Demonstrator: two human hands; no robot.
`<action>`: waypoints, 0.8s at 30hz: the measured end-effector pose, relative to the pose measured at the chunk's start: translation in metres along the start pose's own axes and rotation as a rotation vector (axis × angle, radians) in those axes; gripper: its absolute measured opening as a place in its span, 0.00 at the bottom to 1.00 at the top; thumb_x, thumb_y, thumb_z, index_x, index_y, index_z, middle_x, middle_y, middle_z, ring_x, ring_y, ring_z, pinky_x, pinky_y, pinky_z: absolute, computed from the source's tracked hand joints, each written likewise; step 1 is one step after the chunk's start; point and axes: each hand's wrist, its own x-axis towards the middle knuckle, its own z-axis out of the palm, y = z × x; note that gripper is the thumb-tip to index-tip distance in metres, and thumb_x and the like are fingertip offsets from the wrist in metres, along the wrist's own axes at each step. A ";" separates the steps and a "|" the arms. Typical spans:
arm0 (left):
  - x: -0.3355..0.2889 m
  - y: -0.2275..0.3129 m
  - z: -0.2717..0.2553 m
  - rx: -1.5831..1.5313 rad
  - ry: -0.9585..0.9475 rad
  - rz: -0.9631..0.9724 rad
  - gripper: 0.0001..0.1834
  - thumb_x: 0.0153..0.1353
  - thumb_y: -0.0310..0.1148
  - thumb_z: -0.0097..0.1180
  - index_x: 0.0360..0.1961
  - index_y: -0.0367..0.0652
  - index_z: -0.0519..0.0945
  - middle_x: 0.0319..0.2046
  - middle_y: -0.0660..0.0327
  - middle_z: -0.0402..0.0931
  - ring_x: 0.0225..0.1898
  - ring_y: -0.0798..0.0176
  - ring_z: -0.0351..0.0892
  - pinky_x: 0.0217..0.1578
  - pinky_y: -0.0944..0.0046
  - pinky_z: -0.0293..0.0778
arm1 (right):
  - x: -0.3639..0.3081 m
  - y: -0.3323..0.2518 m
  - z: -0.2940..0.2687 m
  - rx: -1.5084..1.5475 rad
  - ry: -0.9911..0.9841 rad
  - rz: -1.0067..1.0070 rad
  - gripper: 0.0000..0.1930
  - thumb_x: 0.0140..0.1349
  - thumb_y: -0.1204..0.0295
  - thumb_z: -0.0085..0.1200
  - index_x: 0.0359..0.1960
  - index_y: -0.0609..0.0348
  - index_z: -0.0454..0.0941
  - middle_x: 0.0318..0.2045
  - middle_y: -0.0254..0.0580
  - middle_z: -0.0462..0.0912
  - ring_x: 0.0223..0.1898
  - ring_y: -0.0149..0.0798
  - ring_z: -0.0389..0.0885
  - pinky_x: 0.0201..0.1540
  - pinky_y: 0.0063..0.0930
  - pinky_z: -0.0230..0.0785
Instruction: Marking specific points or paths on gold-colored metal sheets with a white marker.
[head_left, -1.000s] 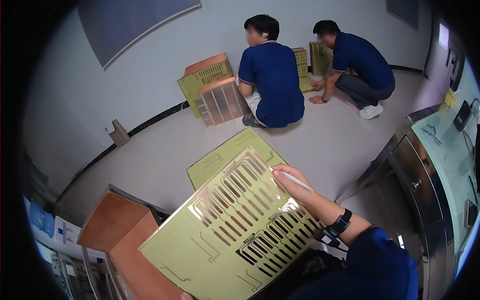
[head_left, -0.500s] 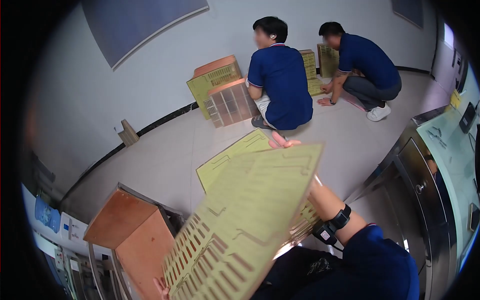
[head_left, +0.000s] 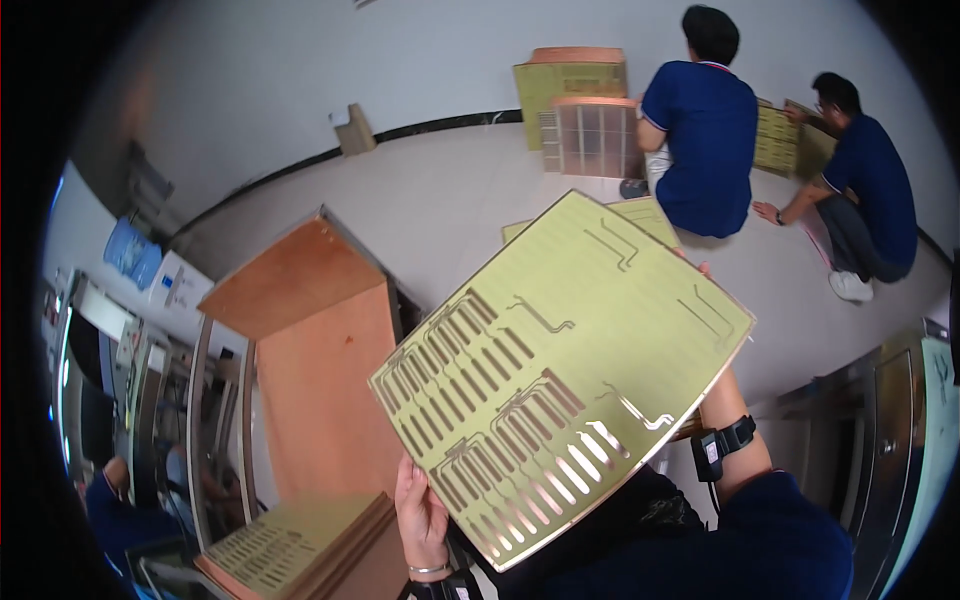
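Observation:
A large yellow-green circuit board panel, with bare-metal slots and bent traces, is tilted in front of me. My left hand grips its lower left edge, thumb on the near side. At the far right edge, my right hand shows only fingertips; the rest is behind the panel, and the forearm comes up beneath. Another yellow-green panel shows partly beyond the held one; what it rests on is hidden. At lower left, a stack of similar panels lies in an orange-brown wooden rack.
Two people in blue shirts, one at centre right and one farther right, squat beside upright stacks of panels along the wall. A metal cabinet stands at right, a water dispenser at left. A small brown block leans on the wall.
The view has swung left and down. The held panel has turned to show its face more fully, and my left hand and the panel stack in the rack now show. The farther person has raised one hand.

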 end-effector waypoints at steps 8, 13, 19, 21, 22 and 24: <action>-0.005 -0.017 0.007 -0.052 0.096 0.044 0.26 0.67 0.25 0.44 0.65 0.36 0.56 0.62 0.52 0.62 0.61 0.56 0.65 0.61 0.56 0.65 | 0.000 0.013 0.029 0.051 0.023 0.102 0.29 0.67 0.51 0.43 0.62 0.57 0.64 0.55 0.49 0.74 0.52 0.40 0.76 0.50 0.32 0.74; 0.000 -0.034 0.002 -0.056 0.198 0.131 0.23 0.68 0.24 0.40 0.64 0.34 0.59 0.61 0.51 0.64 0.60 0.56 0.67 0.61 0.57 0.65 | 0.005 0.013 -0.035 -0.522 0.056 -0.084 0.30 0.66 0.48 0.42 0.61 0.57 0.65 0.58 0.45 0.72 0.55 0.39 0.74 0.52 0.33 0.72; 0.008 -0.046 -0.018 -0.058 0.373 0.319 0.21 0.68 0.23 0.37 0.62 0.32 0.61 0.59 0.51 0.67 0.58 0.57 0.69 0.59 0.59 0.67 | -0.020 0.042 0.023 0.065 0.242 0.176 0.33 0.68 0.45 0.35 0.63 0.58 0.62 0.63 0.44 0.66 0.60 0.44 0.69 0.54 0.43 0.70; 0.010 -0.046 -0.022 -0.080 0.391 0.358 0.21 0.68 0.23 0.38 0.62 0.32 0.61 0.58 0.52 0.67 0.57 0.58 0.70 0.58 0.59 0.67 | -0.035 0.050 0.044 0.078 0.236 0.367 0.30 0.69 0.50 0.37 0.65 0.58 0.58 0.64 0.45 0.63 0.63 0.48 0.65 0.56 0.49 0.69; 0.011 -0.046 -0.022 -0.085 0.408 0.359 0.21 0.68 0.23 0.38 0.62 0.32 0.61 0.58 0.52 0.68 0.57 0.58 0.70 0.58 0.59 0.68 | -0.041 0.057 0.038 0.074 0.205 0.422 0.30 0.69 0.50 0.37 0.65 0.58 0.58 0.64 0.45 0.63 0.63 0.48 0.65 0.56 0.49 0.69; 0.014 -0.048 -0.026 -0.093 0.408 0.398 0.22 0.68 0.24 0.38 0.63 0.33 0.60 0.59 0.52 0.66 0.58 0.58 0.68 0.59 0.60 0.65 | -0.039 0.072 0.023 -0.182 -0.020 0.492 0.26 0.69 0.58 0.44 0.64 0.55 0.58 0.64 0.46 0.63 0.63 0.48 0.65 0.55 0.54 0.69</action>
